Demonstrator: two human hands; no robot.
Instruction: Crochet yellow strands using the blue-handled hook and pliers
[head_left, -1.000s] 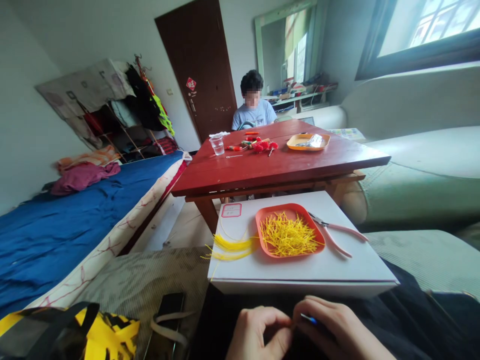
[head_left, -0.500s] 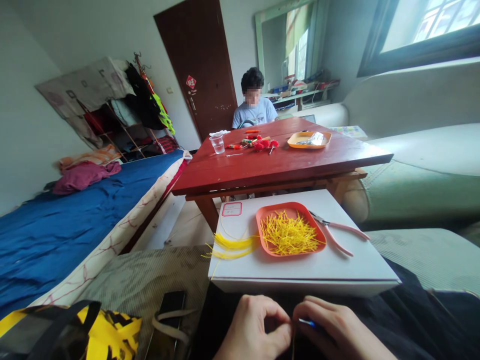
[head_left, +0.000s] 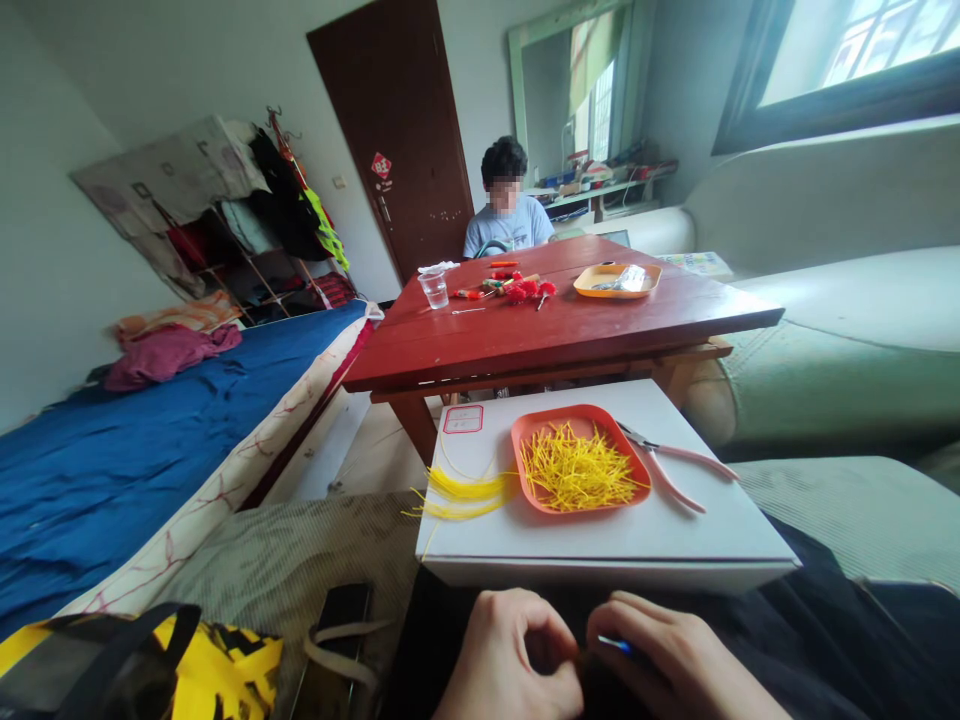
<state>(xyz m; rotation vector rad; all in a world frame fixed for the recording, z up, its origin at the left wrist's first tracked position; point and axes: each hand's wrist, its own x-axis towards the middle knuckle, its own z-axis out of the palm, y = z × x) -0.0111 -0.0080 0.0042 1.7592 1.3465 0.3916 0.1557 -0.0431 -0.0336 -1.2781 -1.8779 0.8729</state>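
Low in the view, over dark cloth on my lap, my left hand [head_left: 517, 650] has thumb and forefinger pinched together. Whatever lies between them is too small or hidden to name. Just to its right, my right hand [head_left: 671, 645] curls around a slim blue tool with a shiny metal tip [head_left: 615, 643]; most of that tool is hidden by the fingers. A narrow gap separates the two hands. Beyond them, a white box [head_left: 600, 540] bears an orange tray [head_left: 517, 440] of short yellow strands [head_left: 577, 468]. A bundle of longer yellow strands [head_left: 469, 487] lies left of the tray.
Pink-handled pliers [head_left: 679, 470] lie right of the tray. A red table [head_left: 495, 340] behind holds a plastic cup [head_left: 434, 288], red pieces [head_left: 525, 290] and an orange-yellow tray [head_left: 585, 285]. A person [head_left: 510, 215] sits across. A phone [head_left: 337, 630] is at my left.
My left hand has shifted very slightly, and its thumb has dipped a little. A thin strand visible between the hands before no longer shows. The right hand keeps its hold on the blue tool.
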